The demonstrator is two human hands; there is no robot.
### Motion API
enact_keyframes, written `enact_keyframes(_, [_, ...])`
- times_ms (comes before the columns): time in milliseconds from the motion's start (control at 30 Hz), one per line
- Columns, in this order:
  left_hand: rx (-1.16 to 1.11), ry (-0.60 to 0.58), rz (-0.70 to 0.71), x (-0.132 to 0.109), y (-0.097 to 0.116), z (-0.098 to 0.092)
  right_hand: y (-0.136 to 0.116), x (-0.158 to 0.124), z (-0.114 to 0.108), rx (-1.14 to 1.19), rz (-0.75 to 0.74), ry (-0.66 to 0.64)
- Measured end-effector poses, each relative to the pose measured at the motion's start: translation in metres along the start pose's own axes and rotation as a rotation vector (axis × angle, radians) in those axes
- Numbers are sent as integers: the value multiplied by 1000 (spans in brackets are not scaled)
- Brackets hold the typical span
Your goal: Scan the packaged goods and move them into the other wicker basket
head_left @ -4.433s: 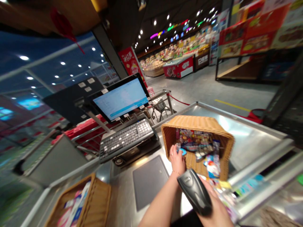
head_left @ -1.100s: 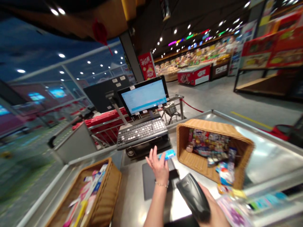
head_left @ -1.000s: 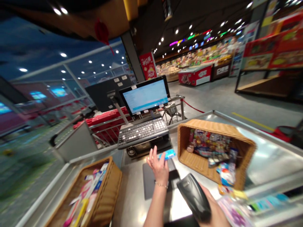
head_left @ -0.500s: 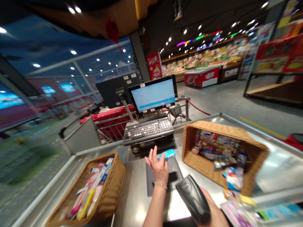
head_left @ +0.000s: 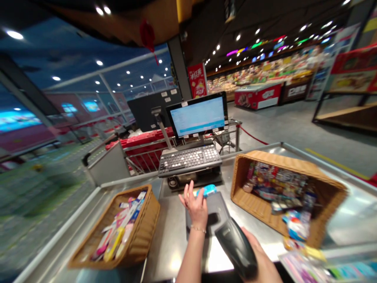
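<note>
A small blue packet (head_left: pixel 210 190) sits between the thumb and fingers of my left hand (head_left: pixel 196 208), just in front of the keyboard stand. The outer fingers are raised and spread, and a thin bracelet (head_left: pixel 198 228) circles the wrist. Below the packet lies a dark grey flat pad (head_left: pixel 220 202) on the metal counter (head_left: pixel 169 224). My right hand (head_left: pixel 262 255) is wrapped round a black handheld barcode scanner (head_left: pixel 237 247), its head angled toward the pad. Most of the right fingers are hidden behind the scanner.
To the left stands a wicker basket (head_left: pixel 149 224) of long packaged items. Another wicker basket (head_left: pixel 250 206) tilts at the right, with snack packets inside. A keyboard (head_left: pixel 190 160) and monitor (head_left: pixel 198 116) stand ahead. Colourful packages (head_left: pixel 303 267) lie at the lower right.
The view has turned slightly left, so the scene sits farther right. My left hand and the blue packet have shifted left over the pad. The scanner has come closer to the pad.
</note>
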State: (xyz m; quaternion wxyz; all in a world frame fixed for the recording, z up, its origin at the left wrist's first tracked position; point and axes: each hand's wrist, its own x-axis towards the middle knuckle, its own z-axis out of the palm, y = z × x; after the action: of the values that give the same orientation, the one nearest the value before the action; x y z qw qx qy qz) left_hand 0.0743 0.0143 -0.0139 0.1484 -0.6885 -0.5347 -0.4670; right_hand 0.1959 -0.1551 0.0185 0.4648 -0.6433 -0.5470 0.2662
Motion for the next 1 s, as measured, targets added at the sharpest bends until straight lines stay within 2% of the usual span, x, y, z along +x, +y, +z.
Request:
enact_keyframes(233, [27,-13,-36,-1,-11,-7,-18,0,-1,-9,-36,-37])
enact_keyframes(600, [88,-18,-97,-4,-27,-16,-10,-2,17,-98,-69,-206])
enact_keyframes(833, [119,4,-106,-5,-38,-22,-11,-7,28,-117,-95,-175])
enact_keyframes(1000, [151,26,-122,-8,-49,-24,-7,-8,36,-38,-94,-160])
